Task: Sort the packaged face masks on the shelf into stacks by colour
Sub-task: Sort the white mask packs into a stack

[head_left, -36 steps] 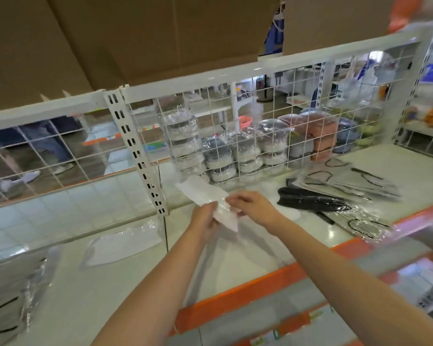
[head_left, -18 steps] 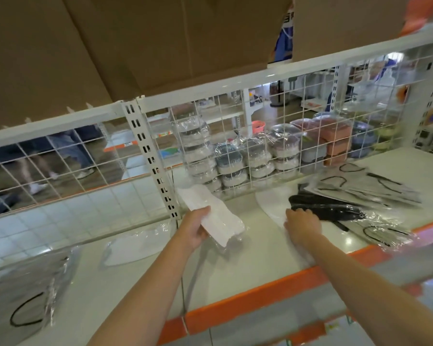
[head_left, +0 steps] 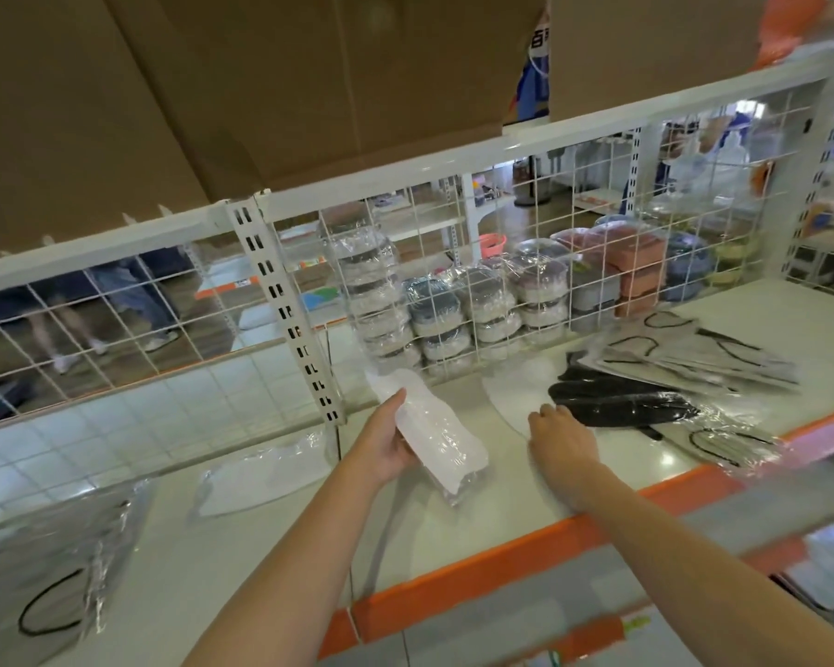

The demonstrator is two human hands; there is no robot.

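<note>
Shelf, front edge orange. Left hand: fingers curled round a wrapped white mask, held above mid-shelf. Right hand: knuckles up, fingers bent onto a flat white mask; grip unclear. Black masks just beyond.

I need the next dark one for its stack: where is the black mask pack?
The black mask pack lies right of centre on the shelf, just beyond the right hand, before the grey packs.

Shelf — loose masks right, single mask left, mesh behind
</note>
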